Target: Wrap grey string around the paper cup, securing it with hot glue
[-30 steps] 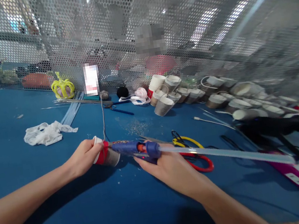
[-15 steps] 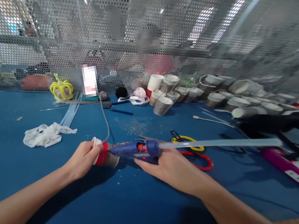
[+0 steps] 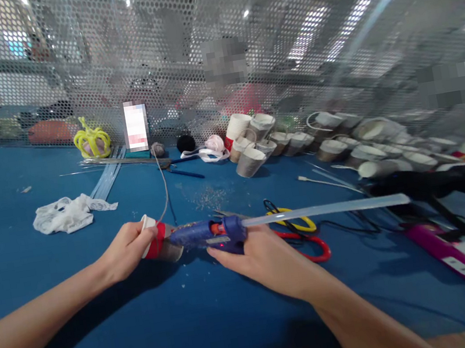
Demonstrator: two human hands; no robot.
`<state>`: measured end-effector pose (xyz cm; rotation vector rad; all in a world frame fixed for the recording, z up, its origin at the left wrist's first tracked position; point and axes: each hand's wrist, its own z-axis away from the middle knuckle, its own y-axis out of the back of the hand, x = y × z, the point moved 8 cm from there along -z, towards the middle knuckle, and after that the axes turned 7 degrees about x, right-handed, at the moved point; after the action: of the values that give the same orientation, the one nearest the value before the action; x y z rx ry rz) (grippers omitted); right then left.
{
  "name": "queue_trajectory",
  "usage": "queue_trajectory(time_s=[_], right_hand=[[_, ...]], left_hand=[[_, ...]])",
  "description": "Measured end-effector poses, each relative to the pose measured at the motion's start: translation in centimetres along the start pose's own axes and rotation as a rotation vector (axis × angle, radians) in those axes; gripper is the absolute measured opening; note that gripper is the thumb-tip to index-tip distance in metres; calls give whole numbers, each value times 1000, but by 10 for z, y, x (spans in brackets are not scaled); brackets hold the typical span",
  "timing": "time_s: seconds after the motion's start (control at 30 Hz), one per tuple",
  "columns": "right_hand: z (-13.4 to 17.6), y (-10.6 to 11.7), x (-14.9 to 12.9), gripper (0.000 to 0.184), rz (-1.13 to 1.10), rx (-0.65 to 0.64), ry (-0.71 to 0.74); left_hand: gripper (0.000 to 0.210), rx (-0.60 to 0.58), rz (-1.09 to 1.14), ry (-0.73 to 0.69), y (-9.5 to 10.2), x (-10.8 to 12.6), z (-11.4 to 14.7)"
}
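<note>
My left hand is closed round a paper cup, which lies tilted with its white rim toward the palm. The cup has a red band and a grey part at its far end. In my right hand is a blue hot glue gun, its nozzle against or very near the cup's side. A long translucent glue stick juts from the gun's back, and a small red light glows on its body. Grey yarn runs from a small ball down to the cup.
Scissors with red and yellow handles lie beyond my right wrist. Several paper cups crowd the back right. A purple power strip sits at right, with cables. White lace and glue sticks lie at left. A perforated metal screen stands behind.
The glue stick's rear end has swung up and looks shorter. Both hands keep their hold on the cup and the glue gun. The whole view has shifted slightly.
</note>
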<state>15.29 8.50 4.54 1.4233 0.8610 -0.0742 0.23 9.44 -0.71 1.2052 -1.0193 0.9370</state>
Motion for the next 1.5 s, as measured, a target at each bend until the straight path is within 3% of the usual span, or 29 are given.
queue_trajectory(time_s=[0.13,0.4,0.8,1.5], right_hand=[[-6,3,1,21,-7,49,5],[-3,3,-2,21,-129,13,-31],[-7,3,2,24,-141,24,-47],[-3,3,1,24,31,38,18]], left_hand=[[30,51,-83,-24,5,-1,0],[28,26,-72,-19,3,0,1],[29,29,-69,-28,3,-1,0],[30,44,-66,-26,4,-5,-1]])
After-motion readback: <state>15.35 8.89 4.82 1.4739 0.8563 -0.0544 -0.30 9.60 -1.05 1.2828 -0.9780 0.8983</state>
